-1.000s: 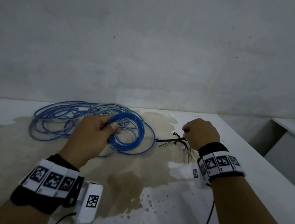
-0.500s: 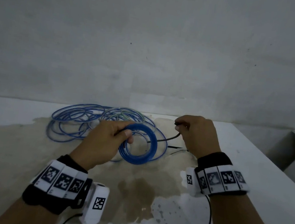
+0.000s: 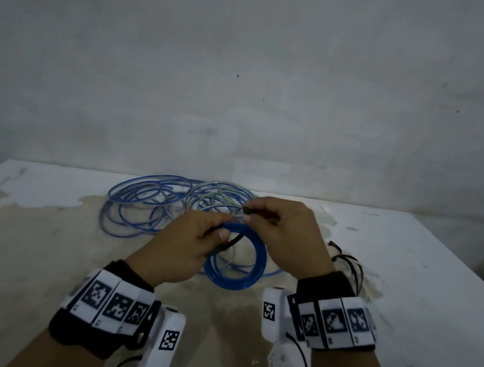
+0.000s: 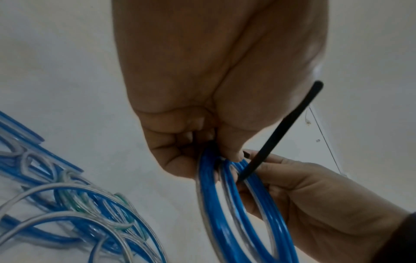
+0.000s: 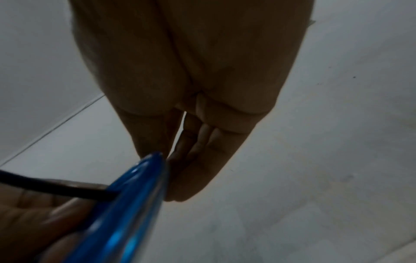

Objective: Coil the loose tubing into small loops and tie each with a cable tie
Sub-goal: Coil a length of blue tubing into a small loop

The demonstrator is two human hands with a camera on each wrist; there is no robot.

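My left hand (image 3: 218,236) grips a small coil of blue tubing (image 3: 234,286) at its top and holds it upright just above the table. A black cable tie (image 3: 232,242) passes through the coil's opening. My right hand (image 3: 246,214) pinches the tie's upper end just above the coil. In the left wrist view the cable tie (image 4: 281,128) slants through the coil (image 4: 254,210), with my left fingers (image 4: 171,156) curled round the tubing. The right wrist view shows the coil (image 5: 135,195) edge-on and the cable tie (image 5: 56,188) crossing it.
A pile of loose blue and clear tubing (image 3: 153,203) lies at the back of the white stained table (image 3: 402,309), behind my hands. Several spare black cable ties (image 3: 347,260) lie to the right of my right hand. A grey wall stands close behind.
My right hand lifted a cable tie from the pile at the right and brought it left to the coil. The tie now runs through the coil. Both hands have come together.
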